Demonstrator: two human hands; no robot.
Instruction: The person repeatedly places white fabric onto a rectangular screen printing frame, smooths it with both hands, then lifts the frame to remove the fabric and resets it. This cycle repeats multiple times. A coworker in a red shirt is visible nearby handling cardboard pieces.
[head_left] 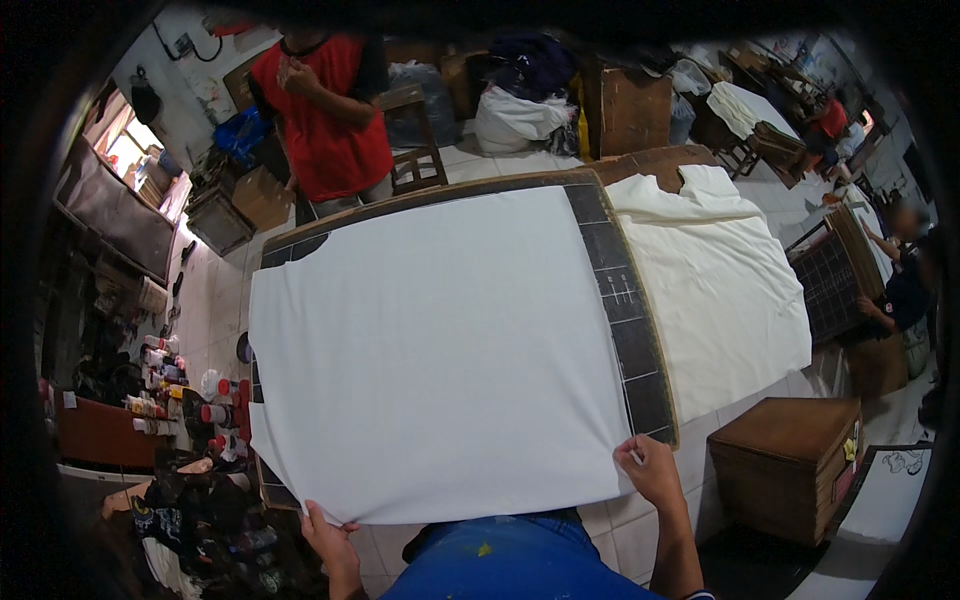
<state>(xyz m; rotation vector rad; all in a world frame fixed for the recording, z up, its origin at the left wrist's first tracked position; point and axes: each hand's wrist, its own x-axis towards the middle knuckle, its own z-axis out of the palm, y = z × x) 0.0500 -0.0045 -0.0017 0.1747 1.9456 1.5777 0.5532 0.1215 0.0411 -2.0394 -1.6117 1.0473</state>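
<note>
A large white cloth (430, 340) lies spread over a dark board (615, 290) marked with a pale grid, and it covers most of the surface. My left hand (328, 540) pinches its near left corner, where small creases run inward. At the near right corner, my right hand (650, 468) has its thumb and fingers closed on the cloth's edge. A curved gap at the far left lets the board show through. Beyond the board's right edge rests a cream T-shirt (710, 290), loosely wrinkled.
A person in a red top (325, 110) stands at the board's far side. A wooden box (775, 465) sits on the floor to my right. Several bottles and jars (165, 390) crowd the left side. More people (900, 270) are at the far right.
</note>
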